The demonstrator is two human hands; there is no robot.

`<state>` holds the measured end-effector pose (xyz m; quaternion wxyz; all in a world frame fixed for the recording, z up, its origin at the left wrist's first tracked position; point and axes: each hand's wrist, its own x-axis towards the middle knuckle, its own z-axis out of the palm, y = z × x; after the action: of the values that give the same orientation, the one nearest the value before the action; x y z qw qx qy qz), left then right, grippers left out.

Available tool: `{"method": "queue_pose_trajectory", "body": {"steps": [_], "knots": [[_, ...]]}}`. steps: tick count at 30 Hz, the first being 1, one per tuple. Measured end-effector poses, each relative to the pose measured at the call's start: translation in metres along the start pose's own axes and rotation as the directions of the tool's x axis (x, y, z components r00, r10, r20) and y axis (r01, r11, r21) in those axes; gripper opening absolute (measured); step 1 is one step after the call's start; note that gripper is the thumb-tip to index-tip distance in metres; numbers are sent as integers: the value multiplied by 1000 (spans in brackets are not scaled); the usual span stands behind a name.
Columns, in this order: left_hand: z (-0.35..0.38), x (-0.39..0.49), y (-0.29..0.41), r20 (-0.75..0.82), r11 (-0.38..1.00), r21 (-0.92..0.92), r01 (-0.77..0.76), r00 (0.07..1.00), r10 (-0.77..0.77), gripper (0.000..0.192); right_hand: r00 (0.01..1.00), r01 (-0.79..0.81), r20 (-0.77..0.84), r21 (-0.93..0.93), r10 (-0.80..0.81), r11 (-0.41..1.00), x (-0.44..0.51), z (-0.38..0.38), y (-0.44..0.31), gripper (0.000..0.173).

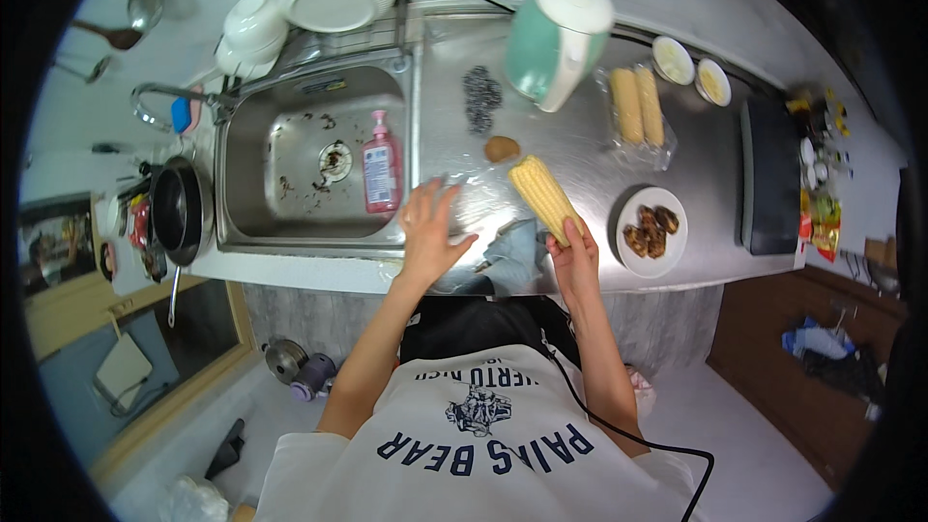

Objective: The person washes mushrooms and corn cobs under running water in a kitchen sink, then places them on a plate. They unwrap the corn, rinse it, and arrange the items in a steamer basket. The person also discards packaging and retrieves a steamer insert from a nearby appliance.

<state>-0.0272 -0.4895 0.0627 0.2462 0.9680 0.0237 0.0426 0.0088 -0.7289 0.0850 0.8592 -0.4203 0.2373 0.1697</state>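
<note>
My right hand (574,250) grips a husked corn cob (542,197) by its lower end, tilted above the steel counter. Fingers spread, my left hand (429,232) is over the counter beside the sink's right rim, on or just above what looks like clear plastic film; contact cannot be told. Between the hands lies a crumpled blue-grey cloth (513,254). A small brown oval item (502,149) rests just beyond the cob's tip, with a dark speckled scouring pad or cloth (482,99) behind it. To the right of my right hand, a white plate (629,266) holds several browned food pieces (636,239).
The steel sink (246,228) at left holds a pink pump bottle (382,167) and dark scraps. A green-and-white electric kettle (558,40) stands at the back. Farther right are two wrapped yellow cobs (638,106), two small white bowls (673,61) and a dark flat appliance (772,177).
</note>
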Motion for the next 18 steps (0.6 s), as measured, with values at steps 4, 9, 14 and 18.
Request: {"method": "queue_pose_trajectory", "body": {"steps": [4, 9, 14, 18], "knots": [[4, 13, -11, 213, 992, -100, -74, 973, 94, 83, 998, -53, 42, -2, 53, 999, -2, 44, 19, 36], [-12, 5, -40, 11, 945, -323, -48, 998, 54, 66, 999, -39, 22, -78, 41, 996, -2, 89, 54, 38], [-40, 16, -87, 511, 20, -847, 531, 824, -244, 46, 1000, 2, -28, -190, -7, 982, -11, 148, 115, 38], [-39, 46, -106, 550, -46, -831, 555, 804, -225, 51, 965, 215, 45, -704, -260, 676, -12, 158, 136, 40]]}}
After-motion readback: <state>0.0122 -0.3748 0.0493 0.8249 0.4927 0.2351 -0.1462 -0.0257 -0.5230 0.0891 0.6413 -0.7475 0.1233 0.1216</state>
